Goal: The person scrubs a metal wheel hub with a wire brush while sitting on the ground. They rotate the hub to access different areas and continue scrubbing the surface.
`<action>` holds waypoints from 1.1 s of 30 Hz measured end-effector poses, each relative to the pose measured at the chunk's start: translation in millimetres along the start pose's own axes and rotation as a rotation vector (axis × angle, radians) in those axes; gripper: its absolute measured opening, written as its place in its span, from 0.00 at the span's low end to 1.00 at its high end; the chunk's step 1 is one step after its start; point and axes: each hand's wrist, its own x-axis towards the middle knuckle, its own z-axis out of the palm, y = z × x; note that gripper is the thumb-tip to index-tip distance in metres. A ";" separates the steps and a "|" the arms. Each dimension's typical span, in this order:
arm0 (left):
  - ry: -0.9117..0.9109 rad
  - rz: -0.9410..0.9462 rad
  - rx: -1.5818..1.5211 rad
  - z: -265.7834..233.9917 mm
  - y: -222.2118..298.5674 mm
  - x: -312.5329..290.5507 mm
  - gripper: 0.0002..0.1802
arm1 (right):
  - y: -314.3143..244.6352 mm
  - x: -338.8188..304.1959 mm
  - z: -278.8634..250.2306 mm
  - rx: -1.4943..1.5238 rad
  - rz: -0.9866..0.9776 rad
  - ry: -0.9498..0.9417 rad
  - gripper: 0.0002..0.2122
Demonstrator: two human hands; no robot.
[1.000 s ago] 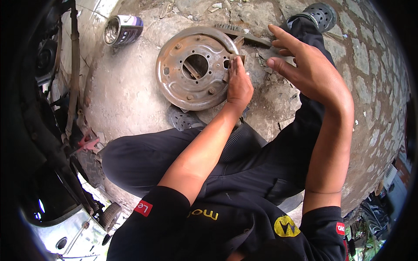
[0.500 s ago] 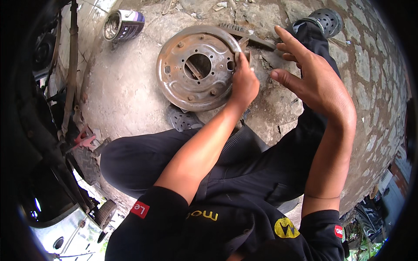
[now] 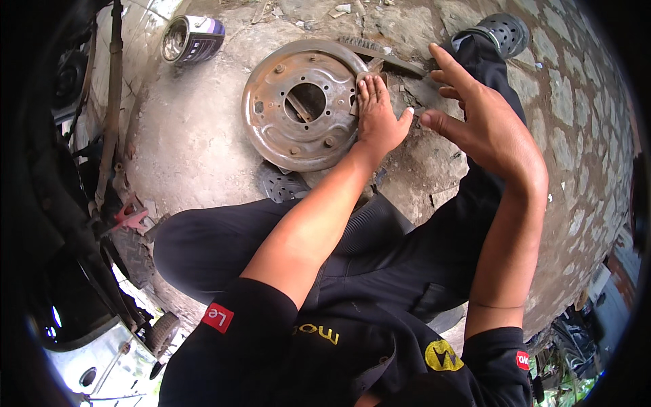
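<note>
A round, rusty metal wheel disc [image 3: 271, 125] with a central hole and several bolts lies on the stone ground. My left hand [image 3: 381, 119] rests at its right edge, fingers stretched flat and thumb apart. Under those fingertips is a thin brown piece like sandpaper [image 3: 361, 79], pressed against the rim and mostly covered. Raised to the right of the disc, my right hand [image 3: 498, 132] is open and empty, its fingers spread. A wire brush [image 3: 380, 51] with a long handle lies just beyond the disc, between the two hands.
A paint can [image 3: 193, 39] lies at the far left. My legs are folded round the work, one grey clog [image 3: 281, 184] close to the disc's near edge and another clog [image 3: 507, 35] at the far right. Vehicle parts and a red stand [image 3: 131, 212] line the left side.
My left hand's fingers have gone from curled at the rim to flat over the brown piece, which has slid slightly left onto the disc. My right hand stays raised, nearly still.
</note>
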 end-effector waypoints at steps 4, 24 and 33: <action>-0.128 -0.003 -0.026 -8.6 9.1 -34.3 0.56 | -0.6 -0.4 -8.2 -0.006 0.018 0.018 0.40; -0.145 -0.086 0.099 -10.0 13.8 -31.5 0.52 | 6.6 -2.4 -3.6 0.009 -0.067 0.058 0.36; -0.107 -0.109 0.124 -9.7 9.1 -18.4 0.53 | 8.9 -0.6 -2.0 0.000 -0.059 0.037 0.36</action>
